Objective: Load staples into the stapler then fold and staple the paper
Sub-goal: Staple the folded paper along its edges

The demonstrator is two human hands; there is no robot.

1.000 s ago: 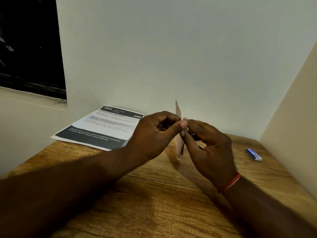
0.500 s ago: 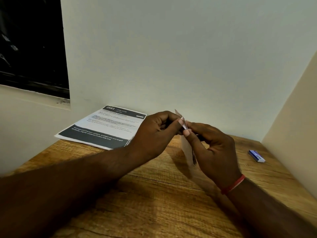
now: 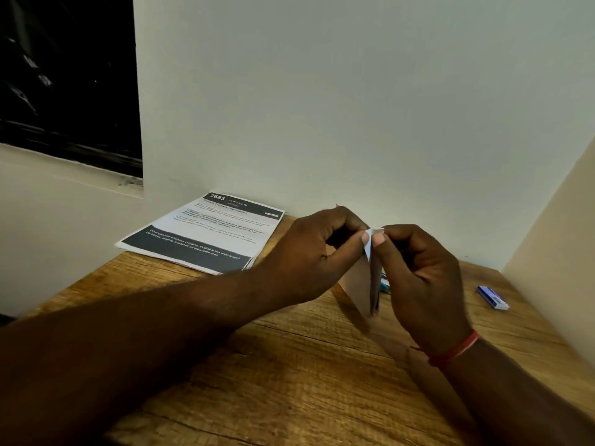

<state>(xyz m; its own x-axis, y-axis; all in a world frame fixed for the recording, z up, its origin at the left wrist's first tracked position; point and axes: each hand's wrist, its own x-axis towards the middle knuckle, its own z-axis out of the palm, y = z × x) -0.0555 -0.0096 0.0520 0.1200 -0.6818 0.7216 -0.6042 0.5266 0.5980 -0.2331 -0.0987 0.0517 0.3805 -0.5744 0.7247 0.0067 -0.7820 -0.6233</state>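
Note:
A small folded white paper [image 3: 363, 284] hangs edge-on above the wooden table [image 3: 289, 381], pinched at its top corner by both hands. My left hand [image 3: 309, 255] grips the corner from the left with thumb and curled fingers. My right hand [image 3: 421, 278] pinches the same corner from the right. A small blue and white object [image 3: 385, 283], possibly the stapler, peeks out behind the paper beside my right hand; most of it is hidden. A small blue staple box [image 3: 492, 297] lies on the table at the right.
A printed sheet with dark bands [image 3: 206, 233] lies at the table's back left against the white wall. A beige side wall [image 3: 560, 268] closes the right. A dark window [image 3: 64, 75] is at the upper left.
The paper has dropped lower and tilted so it hangs below the fingertips. Both hands stay pinched together on its top corner, and the view has shifted slightly.

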